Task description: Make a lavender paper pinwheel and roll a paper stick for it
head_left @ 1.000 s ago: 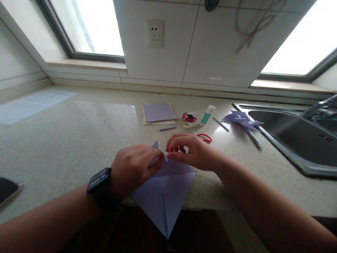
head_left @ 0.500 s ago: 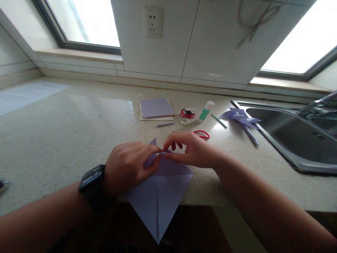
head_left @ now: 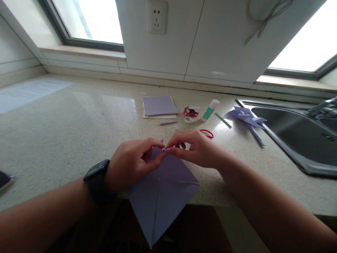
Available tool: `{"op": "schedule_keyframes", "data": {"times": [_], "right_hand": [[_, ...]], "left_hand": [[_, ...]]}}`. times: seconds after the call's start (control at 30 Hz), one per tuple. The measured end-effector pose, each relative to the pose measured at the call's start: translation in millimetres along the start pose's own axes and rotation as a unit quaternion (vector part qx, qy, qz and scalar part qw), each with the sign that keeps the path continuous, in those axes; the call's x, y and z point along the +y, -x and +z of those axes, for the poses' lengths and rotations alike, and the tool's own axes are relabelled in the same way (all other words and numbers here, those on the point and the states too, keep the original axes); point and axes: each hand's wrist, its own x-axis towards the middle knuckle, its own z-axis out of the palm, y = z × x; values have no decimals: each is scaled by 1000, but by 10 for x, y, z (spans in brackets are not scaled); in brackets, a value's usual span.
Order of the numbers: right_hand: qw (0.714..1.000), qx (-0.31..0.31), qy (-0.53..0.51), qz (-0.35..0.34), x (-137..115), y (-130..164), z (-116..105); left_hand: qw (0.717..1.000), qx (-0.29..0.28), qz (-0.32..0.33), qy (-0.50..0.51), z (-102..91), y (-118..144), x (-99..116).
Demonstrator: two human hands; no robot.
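Note:
A creased sheet of purple paper (head_left: 165,198) hangs partly over the counter's front edge, one corner pointing down towards me. My left hand (head_left: 133,160), below a black wristwatch (head_left: 97,175), pinches the sheet near its far corner between thumb and forefinger. Right beside it, my right hand (head_left: 196,147) pinches the paper at the same spot, fingertips almost touching the left ones. A small whitish bit shows between the fingertips; what it is I cannot make out. Just behind the right hand, the red handles of what look like scissors (head_left: 207,132) stick out.
At the back lie stacked paper squares (head_left: 159,105), a purple stick (head_left: 168,123), a small red box (head_left: 191,111), a tape roll (head_left: 188,120), a glue stick (head_left: 210,110) and a green stick (head_left: 223,120). A purple pinwheel (head_left: 246,116) rests against the sink (head_left: 297,163).
The view has shifted slightly. The paper has turned a little, its lower corner moving left. My left thumb and forefinger have spread wider, and a whitish bit now shows at the fingertips.

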Motion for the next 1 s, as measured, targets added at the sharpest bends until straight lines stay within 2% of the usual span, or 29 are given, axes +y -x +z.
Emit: {"op": "schedule_keyframes", "data": {"times": [0.3,0.63,0.73,0.83,0.9,0.97,1.0], "right_hand": [[1000,2,1,-10,-16,-12,12],[999,41,-16,4,-43,-10,17],[996,65,45,36,-7,15,-138],[972,87,179,122,88,94,-391],[947,50,269,167,166,164,-555],[940,-28,293,175,237,228,-676],[937,-43,300,176,266,252,-717]], "left_hand": [[999,-1,-16,34,-1,-9,18],[998,-2,-34,49,27,-18,3],[997,-9,-51,63,31,-18,2],[994,-17,-70,78,24,-18,4],[993,-25,-80,86,12,-24,6],[992,-32,-84,92,-5,-38,5],[991,-35,-85,93,-15,-48,4]]}}
